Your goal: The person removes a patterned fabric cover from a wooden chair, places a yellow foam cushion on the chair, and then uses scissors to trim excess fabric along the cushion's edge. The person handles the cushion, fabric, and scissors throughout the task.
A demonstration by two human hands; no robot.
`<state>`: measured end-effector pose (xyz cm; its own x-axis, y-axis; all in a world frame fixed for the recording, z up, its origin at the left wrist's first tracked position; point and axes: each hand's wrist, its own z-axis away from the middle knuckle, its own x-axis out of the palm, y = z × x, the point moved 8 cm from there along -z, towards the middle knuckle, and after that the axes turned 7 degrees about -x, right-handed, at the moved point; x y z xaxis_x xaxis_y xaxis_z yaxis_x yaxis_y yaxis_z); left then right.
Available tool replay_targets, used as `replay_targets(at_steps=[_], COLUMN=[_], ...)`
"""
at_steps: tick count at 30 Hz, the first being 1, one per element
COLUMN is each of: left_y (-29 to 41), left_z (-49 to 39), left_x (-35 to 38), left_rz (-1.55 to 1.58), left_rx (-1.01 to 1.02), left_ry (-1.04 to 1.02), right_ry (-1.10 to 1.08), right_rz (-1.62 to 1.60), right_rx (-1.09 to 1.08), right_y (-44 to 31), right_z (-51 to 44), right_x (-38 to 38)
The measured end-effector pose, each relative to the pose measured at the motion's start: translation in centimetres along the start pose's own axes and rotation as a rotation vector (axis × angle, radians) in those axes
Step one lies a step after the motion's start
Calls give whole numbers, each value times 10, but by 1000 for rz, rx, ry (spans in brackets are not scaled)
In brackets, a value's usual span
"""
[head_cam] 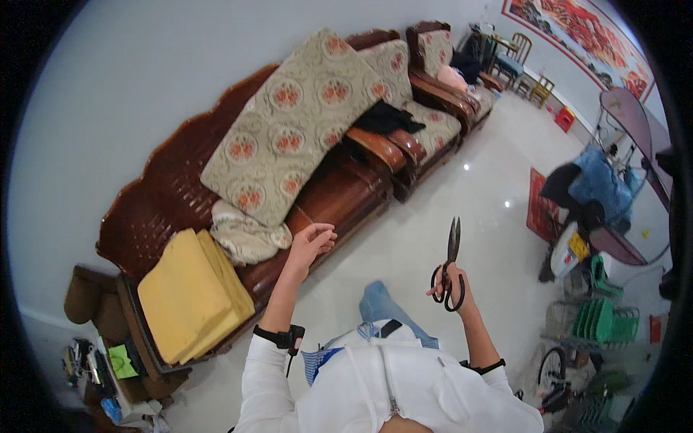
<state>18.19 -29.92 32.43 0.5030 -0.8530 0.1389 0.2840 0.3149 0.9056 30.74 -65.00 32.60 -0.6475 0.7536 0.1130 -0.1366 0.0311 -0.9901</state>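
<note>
My right hand (458,295) holds a pair of black-handled scissors (453,244) by the handle loops, over the tiled floor. The blades point away from me and lie close together. My left hand (313,244) is empty, its fingers loosely bent, in front of the seat of a carved wooden sofa (184,146). Nearest to it on the seat is a crumpled pale fabric cover (246,233). A long flower-patterned cushion (287,124) leans across the sofa's back and seat. Yellow foam pads (187,295) are stacked at the sofa's near end.
A black cloth (387,116) lies over the wooden armrest (379,149), beside a cushioned armchair (436,124). At the right stand a motorbike or scooter draped in blue cloth (598,187) and several green plastic chairs (601,319). A brown seat (95,297) adjoins the sofa's near end.
</note>
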Motion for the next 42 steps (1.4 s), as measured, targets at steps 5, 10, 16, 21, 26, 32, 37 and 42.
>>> replay_targets(at_steps=[5,10,16,21,26,32,37,42], left_y=[76,140,235,323,400,453,452,461], left_z=[-114,-241,-418,-589,-724,-800,-834,-843], left_x=[-33,-70,-104,-140,-179,-201,-211,-214], left_rz=[26,35,-60,-116,-423,-800,-1013,-1038], left_rx=[68,147,214,256,425,432,127,182], left_ry=[112,220,298,405,651,872,744,543], right_ry=[-60,-107,64,212,255,311,313,293], right_rz=[-3,48,48,54,141,133,172,179], right_rx=[5,-28,33,81,209,328,355,360], right_y=[-37,-49,-35,-51,-60,-50,-54,-64], right_z=[-137,-234,-327,-409,-483,-532,-553,-587], right_x=[-14,-34,-100,-139,-155,-161,-161,-156])
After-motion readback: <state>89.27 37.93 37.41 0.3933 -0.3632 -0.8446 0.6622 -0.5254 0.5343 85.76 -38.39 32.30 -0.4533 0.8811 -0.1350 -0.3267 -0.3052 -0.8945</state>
